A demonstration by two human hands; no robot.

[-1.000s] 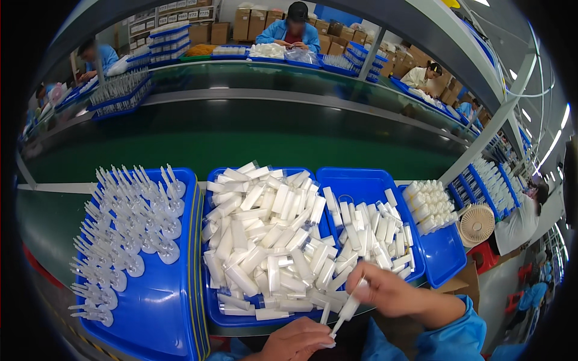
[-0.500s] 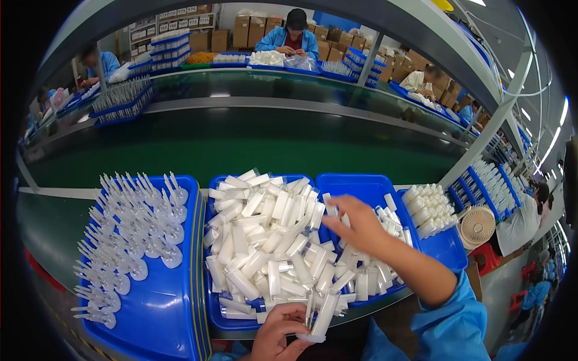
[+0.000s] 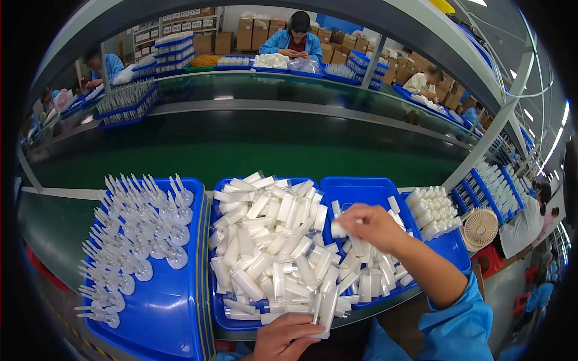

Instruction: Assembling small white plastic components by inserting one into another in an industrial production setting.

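At the front edge of the middle blue tray (image 3: 218, 310), my left hand (image 3: 288, 337) is closed on a slim white rectangular piece (image 3: 328, 310) with a flat translucent end. It is held upright, and a thinner part lies alongside it between the fingers. My right hand (image 3: 372, 227) reaches over the right blue tray (image 3: 361, 186), fingers pinched at a small white piece (image 3: 339, 229) partly hidden by them. Beneath and beside it lie several loose white pieces (image 3: 376, 271). A heap of similar white pieces in transparent wrapping (image 3: 265, 240) fills the middle tray.
A left blue tray (image 3: 159, 313) holds rows of translucent stemmed parts on round bases (image 3: 135, 234). White capped parts (image 3: 430, 210) and a small beige fan (image 3: 480, 227) stand at the right. Beyond runs a green conveyor belt (image 3: 241, 159); co-workers (image 3: 295, 42) sit across it.
My right hand has drawn slightly nearer and to the right, its fingers now closer together. My left hand has shifted a little, and its piece now stands more upright. The whole view has shifted slightly.
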